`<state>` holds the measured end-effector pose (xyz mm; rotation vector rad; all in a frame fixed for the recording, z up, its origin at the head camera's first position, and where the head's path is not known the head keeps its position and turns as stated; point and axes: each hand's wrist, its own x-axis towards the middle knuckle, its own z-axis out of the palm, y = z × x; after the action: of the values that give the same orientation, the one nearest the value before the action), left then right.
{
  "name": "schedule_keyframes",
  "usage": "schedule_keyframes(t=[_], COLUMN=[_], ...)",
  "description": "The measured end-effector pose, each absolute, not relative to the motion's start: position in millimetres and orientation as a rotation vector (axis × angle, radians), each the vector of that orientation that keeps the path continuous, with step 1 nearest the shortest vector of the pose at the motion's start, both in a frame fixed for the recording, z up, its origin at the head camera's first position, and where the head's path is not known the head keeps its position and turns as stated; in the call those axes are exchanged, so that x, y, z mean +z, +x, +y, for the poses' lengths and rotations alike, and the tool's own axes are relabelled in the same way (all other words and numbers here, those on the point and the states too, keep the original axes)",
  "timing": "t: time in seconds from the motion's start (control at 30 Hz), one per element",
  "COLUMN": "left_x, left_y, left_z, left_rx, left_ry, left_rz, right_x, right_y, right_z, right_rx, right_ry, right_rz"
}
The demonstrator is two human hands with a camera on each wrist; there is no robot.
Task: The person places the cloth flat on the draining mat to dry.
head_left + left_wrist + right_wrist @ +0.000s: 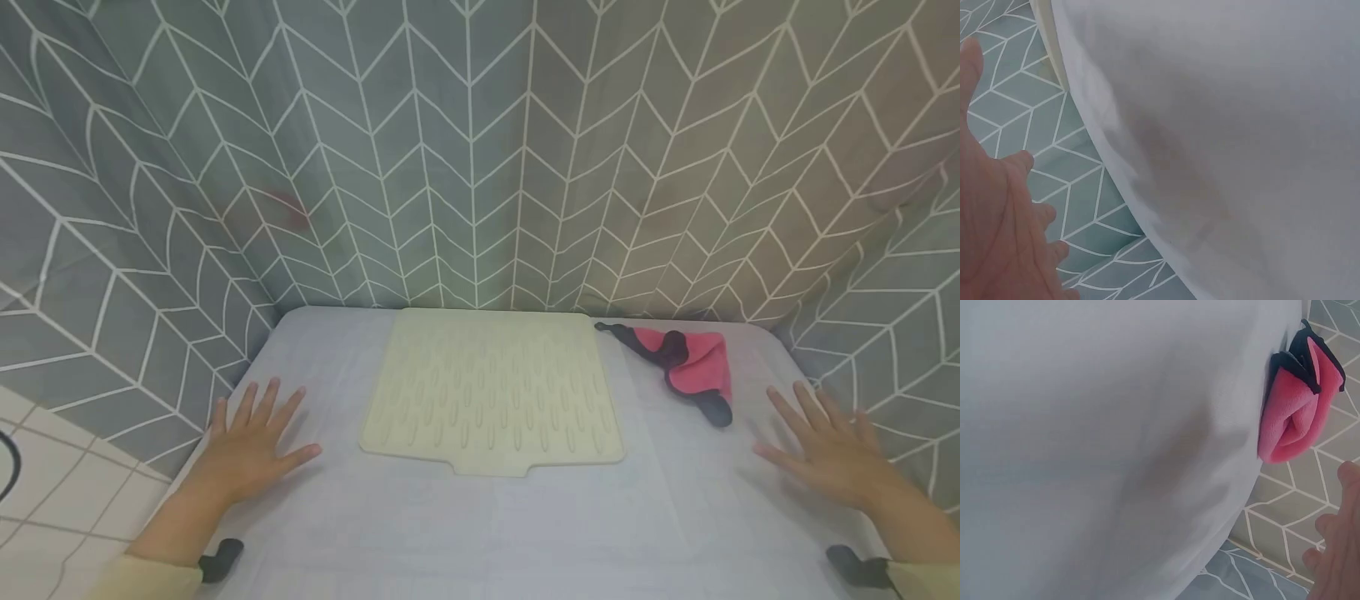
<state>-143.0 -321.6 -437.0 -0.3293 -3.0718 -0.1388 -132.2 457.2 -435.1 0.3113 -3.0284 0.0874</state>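
Observation:
My left hand (251, 450) is spread over the left side of the white-covered table (480, 533), its fingers straight and holding nothing. On the right side my right hand (836, 454) is spread the same way, also holding nothing. Between them, toward the back edge, lies a cream ribbed mat (491, 383) with a short tab at its front. A crumpled pink cloth (701, 362) with dark edging lies right of the mat, nearest my right hand. In the right wrist view the pink cloth (1294, 415) shows folded, apart from my fingertips (1313, 559).
A grey curtain (480, 150) with white chevron lines hangs behind the table and along both sides. White floor tiles (52, 492) show at the lower left, with part of a dark curved thing (9, 467) at the frame's edge. Dark straps sit at both wrists.

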Motion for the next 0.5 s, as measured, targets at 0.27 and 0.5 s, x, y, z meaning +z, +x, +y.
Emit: schedule_keyframes(t=[0.27, 0.5], left_x=[-437, -439], left_y=[-146, -150], left_z=[-315, -306], left_rx=[-0.184, -0.249], left_ry=[-0.337, -0.363], left_rz=[-3.096, -3.056], right_x=[-431, -429], right_y=[-133, -137], right_z=[453, 449], right_rx=[0.117, 0.15], right_ry=[0.306, 0.289], right_rz=[-3.035, -3.043])
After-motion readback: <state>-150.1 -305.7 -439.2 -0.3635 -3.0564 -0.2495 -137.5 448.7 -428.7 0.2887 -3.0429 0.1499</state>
